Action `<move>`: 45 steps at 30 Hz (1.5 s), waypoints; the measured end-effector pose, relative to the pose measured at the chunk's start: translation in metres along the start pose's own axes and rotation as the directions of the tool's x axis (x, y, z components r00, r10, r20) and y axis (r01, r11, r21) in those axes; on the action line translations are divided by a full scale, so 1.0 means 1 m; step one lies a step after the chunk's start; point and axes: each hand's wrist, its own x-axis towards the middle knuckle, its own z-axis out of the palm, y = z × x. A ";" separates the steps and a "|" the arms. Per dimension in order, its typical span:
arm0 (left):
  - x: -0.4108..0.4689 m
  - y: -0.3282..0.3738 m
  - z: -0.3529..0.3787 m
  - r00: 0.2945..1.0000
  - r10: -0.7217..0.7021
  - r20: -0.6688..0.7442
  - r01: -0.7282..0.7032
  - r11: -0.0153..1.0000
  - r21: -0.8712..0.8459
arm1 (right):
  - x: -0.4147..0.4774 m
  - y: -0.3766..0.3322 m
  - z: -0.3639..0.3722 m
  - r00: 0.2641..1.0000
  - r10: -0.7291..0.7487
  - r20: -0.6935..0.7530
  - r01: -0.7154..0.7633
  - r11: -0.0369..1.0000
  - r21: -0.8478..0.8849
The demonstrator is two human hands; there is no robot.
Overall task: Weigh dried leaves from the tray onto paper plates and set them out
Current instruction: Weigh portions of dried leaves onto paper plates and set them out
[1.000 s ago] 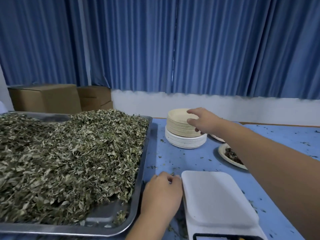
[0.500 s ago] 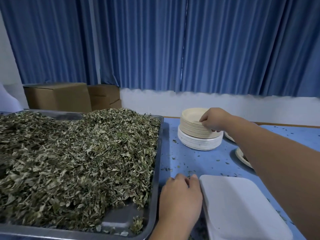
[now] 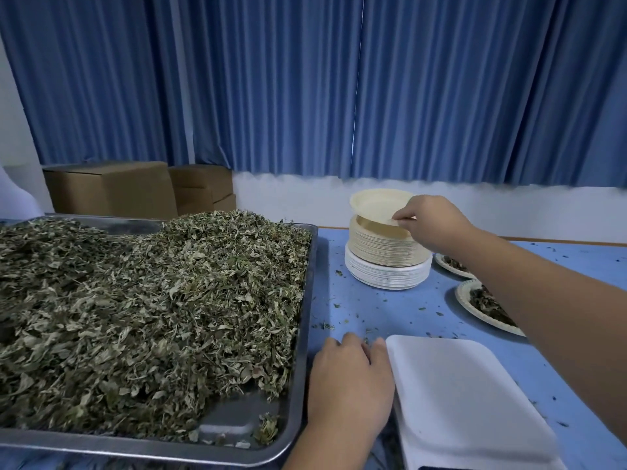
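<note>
At the near rim of the top paper plate [image 3: 380, 201]: pinched between the fingers [image 3: 402, 217] of the right hand [image 3: 434, 220], held tilted just above the tan stack [image 3: 386, 249]. Between tray and scale [image 3: 464, 395], left hand [image 3: 349, 385] resting on the tabletop [image 3: 373, 310], fingers loosely curled, holding nothing. Could bring up a second plate, stuck by nesting; could slip from so thin a pinch. Counted: one tray [image 3: 310, 300] heaped with dried leaves [image 3: 135, 317], one scale, two stacks, tan upon white stack [image 3: 386, 276], two filled plates [image 3: 481, 307] at right, two cardboard boxes [image 3: 112, 191].
</note>
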 end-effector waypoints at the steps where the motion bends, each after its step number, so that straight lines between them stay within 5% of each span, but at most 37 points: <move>1: -0.002 0.000 0.000 1.000 0.019 -0.015 -0.019 1.000 0.020 | -0.009 0.000 -0.001 0.999 -0.033 -0.042 0.034 0.999 0.034; 5: -0.006 0.002 -0.001 0.994 0.093 -0.059 -0.089 0.993 0.075 | -0.070 -0.002 -0.006 0.982 -0.100 -0.158 0.137 0.961 0.239; 9: -0.011 0.006 -0.005 0.969 0.210 -0.128 -0.171 0.949 0.264 | -0.147 0.001 -0.018 0.987 -0.131 -0.095 0.159 0.894 0.418; 19: -0.025 0.004 -0.033 0.883 0.323 -0.341 -0.161 0.890 0.426 | -0.245 0.025 -0.041 0.970 -0.234 0.057 0.189 0.885 0.425; 27: -0.024 -0.006 -0.045 0.895 0.205 -0.396 -0.021 0.906 0.423 | -0.254 0.027 -0.052 0.924 -0.340 0.176 0.267 0.902 0.338; 33: -0.007 -0.009 -0.052 0.872 0.205 -0.446 -0.050 0.941 0.335 | -0.255 0.027 -0.057 0.884 -0.383 0.267 0.283 0.894 0.348; 36: 0.011 -0.013 -0.057 0.908 0.230 -0.349 -0.023 0.861 0.508 | -0.255 0.029 -0.061 0.900 -0.370 0.229 0.276 0.893 0.354; 39: 0.028 -0.019 -0.060 0.988 0.118 -0.097 -0.025 0.750 0.661 | -0.255 0.029 -0.062 0.933 -0.337 0.127 0.259 0.871 0.417; 42: 0.038 -0.023 -0.064 0.993 -0.045 0.105 -0.028 0.792 0.610 | -0.254 0.033 -0.056 0.953 -0.297 0.060 0.248 0.878 0.410; 45: 0.038 -0.022 -0.064 0.986 -0.074 0.148 -0.017 0.845 0.535 | -0.251 0.043 -0.049 0.967 -0.255 0.025 0.226 0.893 0.390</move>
